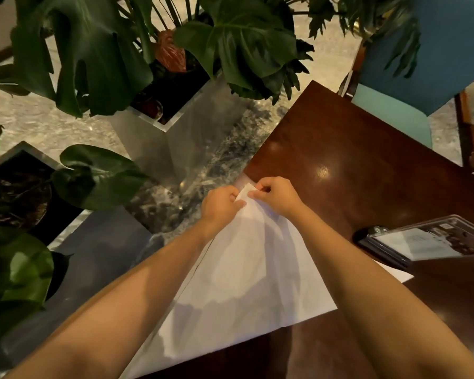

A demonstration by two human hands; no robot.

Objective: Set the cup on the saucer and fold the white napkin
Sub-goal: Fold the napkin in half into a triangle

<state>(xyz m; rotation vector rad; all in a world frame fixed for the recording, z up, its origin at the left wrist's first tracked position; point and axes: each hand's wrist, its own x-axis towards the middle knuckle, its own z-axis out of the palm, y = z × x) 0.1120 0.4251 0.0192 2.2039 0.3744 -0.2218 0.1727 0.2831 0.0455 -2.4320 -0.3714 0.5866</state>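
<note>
The white napkin lies spread on the dark wooden table, along its left edge, tapering to a point at its far end. My left hand and my right hand meet at that far tip, and both pinch the cloth there with curled fingers. My forearms run down either side of the napkin. No cup or saucer is in view.
A black clipboard with papers lies on the table at the right. A blue chair stands at the far corner. Metal planters with large green leaves stand on the marble floor left of the table.
</note>
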